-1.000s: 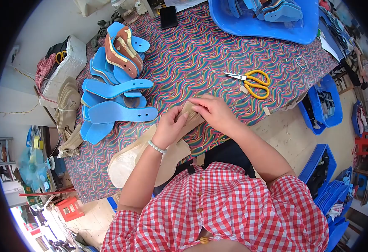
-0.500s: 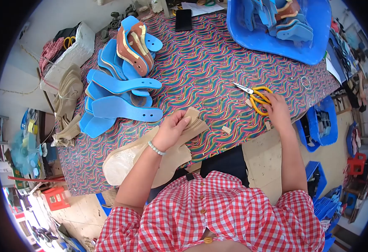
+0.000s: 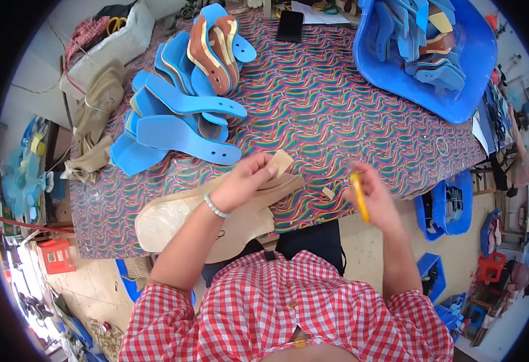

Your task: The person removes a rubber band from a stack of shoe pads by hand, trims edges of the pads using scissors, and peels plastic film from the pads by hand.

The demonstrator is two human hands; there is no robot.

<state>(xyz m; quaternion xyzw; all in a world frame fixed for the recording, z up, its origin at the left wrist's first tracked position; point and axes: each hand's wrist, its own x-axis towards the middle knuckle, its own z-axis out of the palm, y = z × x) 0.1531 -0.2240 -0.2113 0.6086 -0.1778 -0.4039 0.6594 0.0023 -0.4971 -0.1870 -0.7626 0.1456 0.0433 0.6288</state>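
Note:
My left hand [image 3: 243, 181] pinches the narrow end of a beige sheet piece [image 3: 282, 161], whose tip sticks up past the thumb. Below that wrist lies a stack of beige sole-shaped sheets [image 3: 165, 220] with a shiny wide end, along the table's near edge. My right hand [image 3: 376, 202] is closed on yellow-handled scissors [image 3: 359, 198], held up off the table and blurred by motion; the blades are hard to make out. A small beige scrap [image 3: 328, 193] rests on the cloth between both hands.
Blue sole-shaped pieces [image 3: 183, 140] with holes are piled at the left, some with brown faces [image 3: 205, 54]. A blue tub [image 3: 385, 87] of similar pieces stands at the back right. A black phone [image 3: 290, 26] lies at the back. Tied beige pieces [image 3: 102, 96] hang at the left edge.
My right hand has picked up the scissors from the cloth and brought them left and nearer to me. My left hand keeps its hold on the beige piece. The whole view has shifted.

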